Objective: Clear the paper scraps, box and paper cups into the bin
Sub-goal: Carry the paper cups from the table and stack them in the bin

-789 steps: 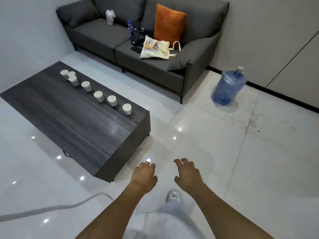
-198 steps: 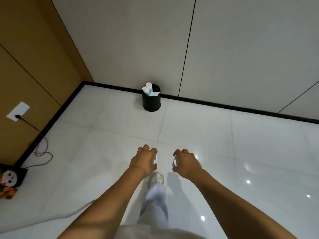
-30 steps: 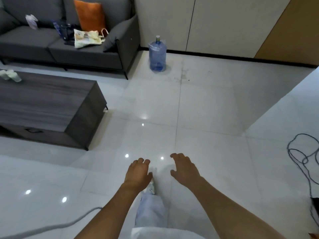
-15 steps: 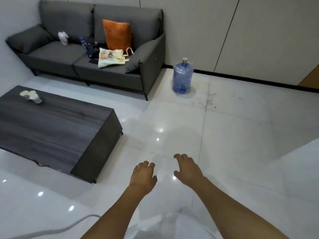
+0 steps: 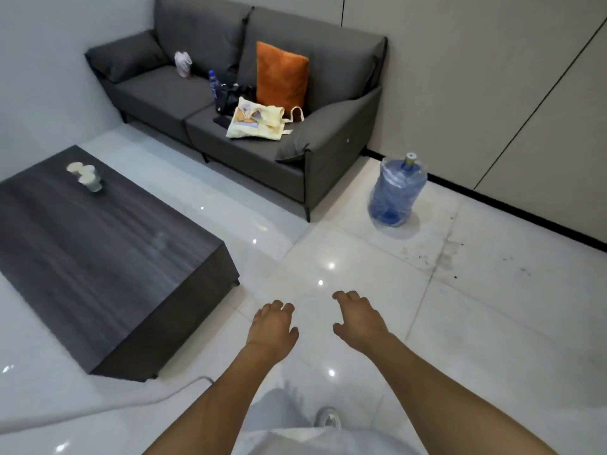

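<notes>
Out in front of you, both hands hang over bare floor tile w/ nothing in them: left hand (image 5: 272, 326) has its fingers loosely curled down, right hand (image 5: 356, 318) is spread a bit wider, thumb out. Neither touches anything, which fits a walk-in, arms up and ready for a pickup.

The paper cups (image 5: 84, 176) sit in a tight cluster near the far left end of the coffee table (image 5: 108, 257), well apart from your hands. Looks like three or so, but it's blurred, can't count for sure. No bin, box or scraps in view here, so probably the cups are what's left to carry.

Room to move: the table's near corner juts toward you on the left, close to your left arm, so swing round it rather than clip the edge. A pale cable (image 5: 138, 402) lies on the floor just by that corner, likely a trip risk. The gap between table and sofa (image 5: 262, 152) is open tile, prob. the cleanest lane to the cups. Water jug (image 5: 395, 192) stands off to the right by the sofa arm, out of your path.
</notes>
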A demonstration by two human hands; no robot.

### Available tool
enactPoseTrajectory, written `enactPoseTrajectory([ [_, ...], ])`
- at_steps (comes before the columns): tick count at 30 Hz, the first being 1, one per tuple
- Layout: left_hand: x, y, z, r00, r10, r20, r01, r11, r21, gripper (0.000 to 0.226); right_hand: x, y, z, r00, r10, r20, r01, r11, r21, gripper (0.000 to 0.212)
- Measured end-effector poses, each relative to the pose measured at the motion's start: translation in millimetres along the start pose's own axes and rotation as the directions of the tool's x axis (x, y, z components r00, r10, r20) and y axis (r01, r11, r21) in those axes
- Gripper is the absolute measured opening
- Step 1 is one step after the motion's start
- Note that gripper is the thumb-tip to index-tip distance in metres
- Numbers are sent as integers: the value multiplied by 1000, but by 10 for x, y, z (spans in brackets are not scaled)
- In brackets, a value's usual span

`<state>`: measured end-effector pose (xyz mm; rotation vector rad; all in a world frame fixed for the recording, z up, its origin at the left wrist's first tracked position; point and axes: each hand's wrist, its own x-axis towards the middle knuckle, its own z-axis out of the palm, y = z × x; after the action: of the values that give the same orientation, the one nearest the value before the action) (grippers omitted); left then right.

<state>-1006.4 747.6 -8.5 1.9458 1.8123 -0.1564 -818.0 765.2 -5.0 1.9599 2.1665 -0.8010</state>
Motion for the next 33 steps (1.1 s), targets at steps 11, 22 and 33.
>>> enactPoseTrajectory([
  [11,2034,-439,-775,983,-182,-15,181,981,-77,49,2366,-347,-894,982,-164,93,172,981,-90,60],
  [22,3702,-1339,-1900,939,-335,-72,311,922,-229,50,4581,-1244,-1858,944,-284,168,308,940,-146,59],
  [33,5241,-2546,-2875,799,-594,-90,514,753,-410,50,6877,-2586,-2400,829,-447,335,538,801,-262,60],
])
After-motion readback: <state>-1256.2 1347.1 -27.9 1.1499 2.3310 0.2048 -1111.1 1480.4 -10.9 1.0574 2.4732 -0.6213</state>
